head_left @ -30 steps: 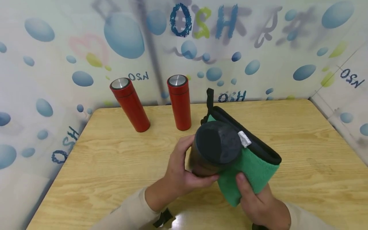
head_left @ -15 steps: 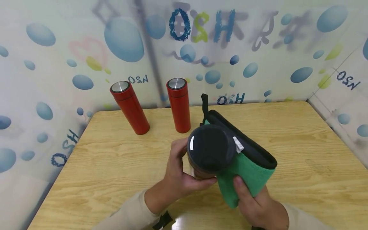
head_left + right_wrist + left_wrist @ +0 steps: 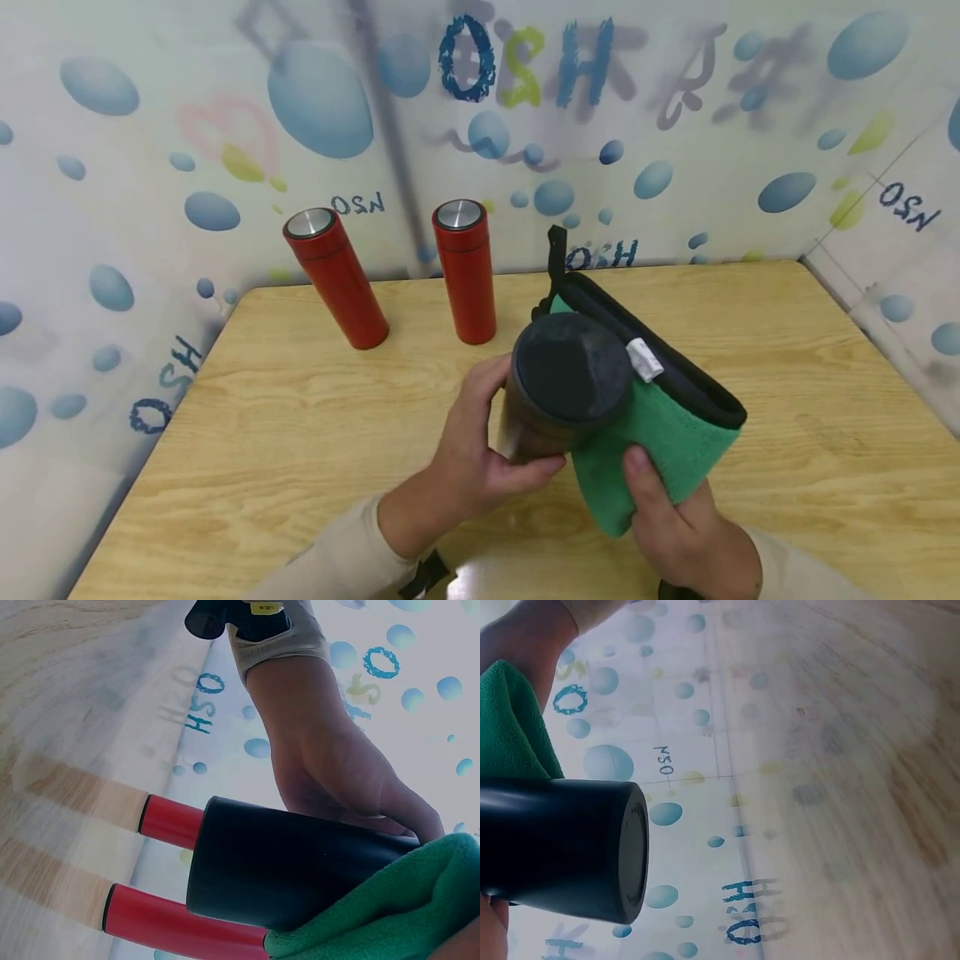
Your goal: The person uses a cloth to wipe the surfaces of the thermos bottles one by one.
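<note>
In the head view my left hand point(image 3: 468, 458) grips a dark tumbler point(image 3: 573, 371) from its left side, thumb along the near side. One round black end tilts up toward the head camera. My right hand point(image 3: 686, 529) holds a green cloth point(image 3: 675, 446) with a thick black edge, a white label and a black hanging loop; the thumb lies on top and the other fingers are hidden beneath. The cloth lies against the right side of the tumbler. In the left wrist view the opposite end of the tumbler point(image 3: 555, 840) shows a rimmed disc.
Two red flasks point(image 3: 337, 279) with silver-topped lids stand near the back of the wooden table point(image 3: 300, 433). A wall point(image 3: 652, 225) printed with blue bubbles rises behind the table, with more wall at both sides.
Over the last half second both hands, the tumbler and the cloth shift slightly right and up, after a small shift left. The tumbler's end tilts differently. The red flasks stay put.
</note>
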`<state>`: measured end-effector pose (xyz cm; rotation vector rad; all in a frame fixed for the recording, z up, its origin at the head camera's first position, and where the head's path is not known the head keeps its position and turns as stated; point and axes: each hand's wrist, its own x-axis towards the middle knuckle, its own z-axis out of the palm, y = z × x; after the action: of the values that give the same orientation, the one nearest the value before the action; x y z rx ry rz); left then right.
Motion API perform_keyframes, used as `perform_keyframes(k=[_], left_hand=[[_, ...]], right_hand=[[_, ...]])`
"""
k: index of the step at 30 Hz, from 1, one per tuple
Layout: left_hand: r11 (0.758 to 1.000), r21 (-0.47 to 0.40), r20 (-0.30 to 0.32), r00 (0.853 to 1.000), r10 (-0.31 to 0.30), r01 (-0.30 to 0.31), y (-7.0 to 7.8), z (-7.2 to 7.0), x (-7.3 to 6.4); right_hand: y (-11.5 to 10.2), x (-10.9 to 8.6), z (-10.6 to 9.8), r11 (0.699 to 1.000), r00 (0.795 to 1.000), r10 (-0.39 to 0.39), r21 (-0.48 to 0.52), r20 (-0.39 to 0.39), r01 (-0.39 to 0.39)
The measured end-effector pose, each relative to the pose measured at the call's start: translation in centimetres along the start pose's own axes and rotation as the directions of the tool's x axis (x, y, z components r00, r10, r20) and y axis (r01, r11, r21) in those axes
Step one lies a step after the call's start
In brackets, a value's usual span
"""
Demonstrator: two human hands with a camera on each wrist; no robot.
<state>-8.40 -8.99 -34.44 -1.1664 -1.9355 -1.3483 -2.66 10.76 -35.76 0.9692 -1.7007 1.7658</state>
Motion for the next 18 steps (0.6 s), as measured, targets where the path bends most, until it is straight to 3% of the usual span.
perform_keyframes(k=[7,13,18], left_hand=[[0.995,0.064,-0.062,0.995,0.084,-0.08,-0.25,0.05,-0.04],[0.992,0.027,-0.113,0.985,0.126,-0.124,-0.35,-0.1,0.38],[0.988,-0.012,-0.144,0.978,0.148,-0.152,-0.43,0.17,0.15]], right_hand=[[-0.14,0.08,0.09,0.999,0.998,0.033,-0.007,0.046,-0.033],[-0.37,0.66,0.22,0.998,0.989,0.066,-0.018,0.132,-0.064],[-0.38,0.42,0.23,0.999,0.994,0.038,-0.036,0.107,-0.034]])
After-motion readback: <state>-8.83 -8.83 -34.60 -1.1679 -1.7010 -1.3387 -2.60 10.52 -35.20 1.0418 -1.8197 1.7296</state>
